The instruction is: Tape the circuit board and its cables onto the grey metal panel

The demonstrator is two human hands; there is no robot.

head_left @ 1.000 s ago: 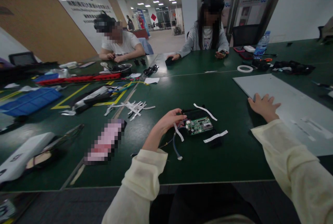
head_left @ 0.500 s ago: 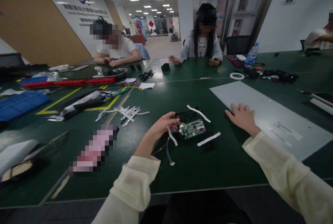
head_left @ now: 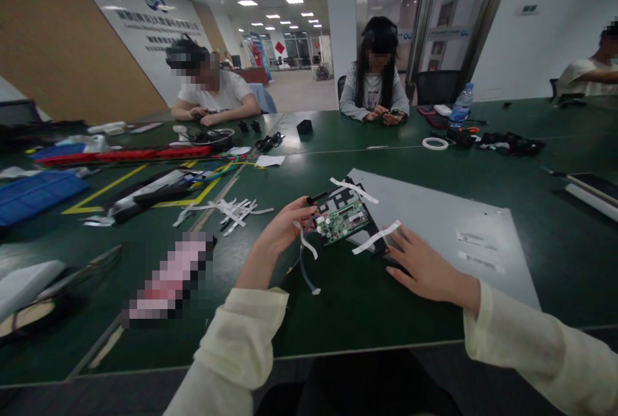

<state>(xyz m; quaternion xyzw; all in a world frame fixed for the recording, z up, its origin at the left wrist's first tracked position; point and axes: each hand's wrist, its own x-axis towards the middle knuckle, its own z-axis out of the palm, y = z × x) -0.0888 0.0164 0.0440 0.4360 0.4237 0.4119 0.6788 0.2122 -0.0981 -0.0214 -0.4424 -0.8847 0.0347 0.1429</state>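
My left hand point(head_left: 290, 226) is closed on the left side of a thin black frame point(head_left: 344, 196) that carries a green circuit board point(head_left: 345, 221). White tape strips point(head_left: 355, 189) stick out from the frame, and a grey-blue cable point(head_left: 305, 269) hangs from its left side. Under the frame's right part lies a flat grey panel point(head_left: 434, 219). With fingers stretched and apart, my right hand point(head_left: 427, 264) rests by the panel's near left edge, beside the frame's lower right corner. Whether its fingertips touch the frame I cannot tell.
Loose white strips point(head_left: 236, 215) lie piled to the left, near a blurred pink object point(head_left: 171, 281). Further left are a blue tray point(head_left: 41, 194) and wired parts. A tape roll point(head_left: 435, 143) and a water bottle point(head_left: 462, 105) stand back right. Two people sit opposite.
The grey panel has slid left and turned, and now reaches under the black frame. My right hand has moved left and nearer to the frame. The frame has shifted slightly left and tilted.
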